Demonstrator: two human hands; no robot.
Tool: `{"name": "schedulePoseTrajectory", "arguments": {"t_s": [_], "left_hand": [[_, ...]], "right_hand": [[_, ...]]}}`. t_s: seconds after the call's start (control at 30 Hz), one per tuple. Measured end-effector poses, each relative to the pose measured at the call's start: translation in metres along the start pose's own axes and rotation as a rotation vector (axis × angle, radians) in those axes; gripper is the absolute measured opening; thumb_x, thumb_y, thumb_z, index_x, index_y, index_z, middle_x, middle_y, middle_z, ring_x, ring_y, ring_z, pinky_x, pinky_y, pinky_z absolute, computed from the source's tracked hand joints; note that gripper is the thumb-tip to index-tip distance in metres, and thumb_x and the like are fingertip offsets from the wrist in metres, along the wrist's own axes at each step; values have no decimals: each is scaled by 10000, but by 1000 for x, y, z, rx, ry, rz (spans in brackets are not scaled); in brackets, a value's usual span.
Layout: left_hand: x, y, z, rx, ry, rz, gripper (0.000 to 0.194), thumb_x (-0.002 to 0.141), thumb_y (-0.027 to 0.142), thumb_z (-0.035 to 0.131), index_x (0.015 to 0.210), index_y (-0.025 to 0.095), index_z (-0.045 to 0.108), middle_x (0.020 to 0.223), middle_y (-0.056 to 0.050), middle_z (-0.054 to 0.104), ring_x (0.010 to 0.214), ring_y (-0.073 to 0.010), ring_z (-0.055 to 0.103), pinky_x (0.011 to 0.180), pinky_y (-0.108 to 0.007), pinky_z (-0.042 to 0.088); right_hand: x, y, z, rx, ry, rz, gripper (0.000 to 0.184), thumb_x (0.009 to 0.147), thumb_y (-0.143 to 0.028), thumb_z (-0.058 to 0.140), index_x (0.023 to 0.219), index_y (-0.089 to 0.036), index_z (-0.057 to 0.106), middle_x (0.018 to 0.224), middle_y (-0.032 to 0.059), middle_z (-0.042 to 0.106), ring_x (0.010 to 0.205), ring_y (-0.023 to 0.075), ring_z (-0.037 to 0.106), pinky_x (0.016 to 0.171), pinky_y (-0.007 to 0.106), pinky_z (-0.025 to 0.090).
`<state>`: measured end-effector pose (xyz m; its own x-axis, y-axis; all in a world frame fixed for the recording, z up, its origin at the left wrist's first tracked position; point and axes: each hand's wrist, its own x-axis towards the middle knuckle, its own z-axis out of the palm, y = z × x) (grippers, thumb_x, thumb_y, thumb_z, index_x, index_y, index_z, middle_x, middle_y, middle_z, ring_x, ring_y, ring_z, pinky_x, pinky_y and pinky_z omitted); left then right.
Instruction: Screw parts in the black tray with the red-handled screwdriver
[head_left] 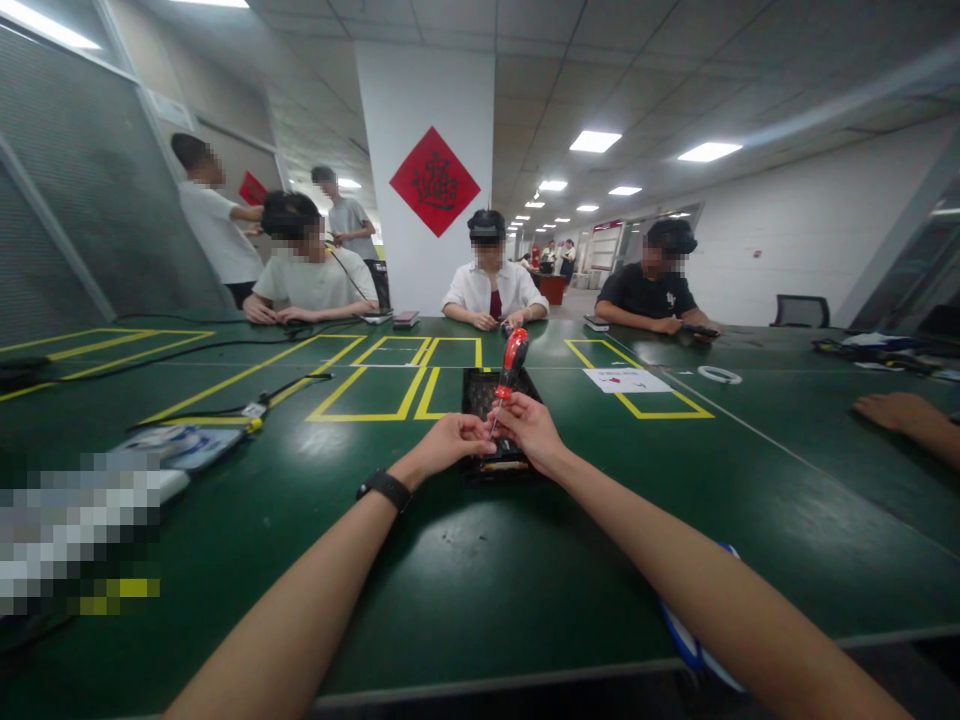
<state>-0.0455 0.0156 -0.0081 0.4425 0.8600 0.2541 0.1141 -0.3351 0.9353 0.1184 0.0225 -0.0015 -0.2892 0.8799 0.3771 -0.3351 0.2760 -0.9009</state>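
A screwdriver (514, 358) with a red and black handle stands nearly upright, its shaft pointing down. My right hand (529, 428) pinches it just below the handle. Close to the lower end of the shaft, the fingers of my left hand (457, 440) are pressed together; whatever they hold is too small to make out. Both hands are over a black tray-like case (472, 395) on the green table (450, 570). Dark parts show inside this case, but my hands cover much of it and hide the screwdriver's tip.
Yellow tape rectangles (360, 416) mark the table. A printed sheet (628, 381) and a white ring (718, 375) lie to the right, with another person's hand (889, 410) beyond. Cables (300, 380) and packets (180, 445) lie left. Several people sit or stand opposite.
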Motion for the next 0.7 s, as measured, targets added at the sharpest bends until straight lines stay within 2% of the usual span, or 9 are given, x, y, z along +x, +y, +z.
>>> {"name": "schedulePoseTrajectory", "arguments": {"t_s": [0.2,0.3,0.4,0.57,0.7], "left_hand": [[-3,8,-3,18,-160,44,256,703,341,609,733,88,632,721,-46,632,673,-114,553,696,-242,417],[-3,10,-5,26,-190,42,289,726,366,580,765,87,643,762,-65,643,732,-137,566,760,-270,416],[-2,7,-5,21,-158,23,288,708,368,600,765,89,637,761,-67,644,736,-142,572,762,-280,423],[-3,7,0,-17,-12,1,290,593,313,704,762,105,594,669,-12,610,605,-98,546,631,-239,435],[-5,10,2,5,-23,13,264,579,296,712,696,105,571,621,21,573,555,-72,511,586,-210,408]], "right_hand": [[-1,-3,1,-12,-59,21,318,713,-377,600,931,-147,583,790,54,646,678,121,608,611,251,509],[-2,-3,1,-9,-80,21,379,705,-395,604,993,-150,582,847,69,650,712,136,613,643,282,516],[-2,-2,0,-9,-70,5,373,691,-384,621,977,-149,582,832,64,651,714,140,615,646,285,514],[-1,-1,1,-35,-14,-19,312,664,-367,644,883,-151,590,747,34,646,630,103,594,586,234,492],[-1,-3,4,-37,-24,-20,306,665,-364,646,878,-156,578,740,27,645,623,104,596,569,227,490]]}}
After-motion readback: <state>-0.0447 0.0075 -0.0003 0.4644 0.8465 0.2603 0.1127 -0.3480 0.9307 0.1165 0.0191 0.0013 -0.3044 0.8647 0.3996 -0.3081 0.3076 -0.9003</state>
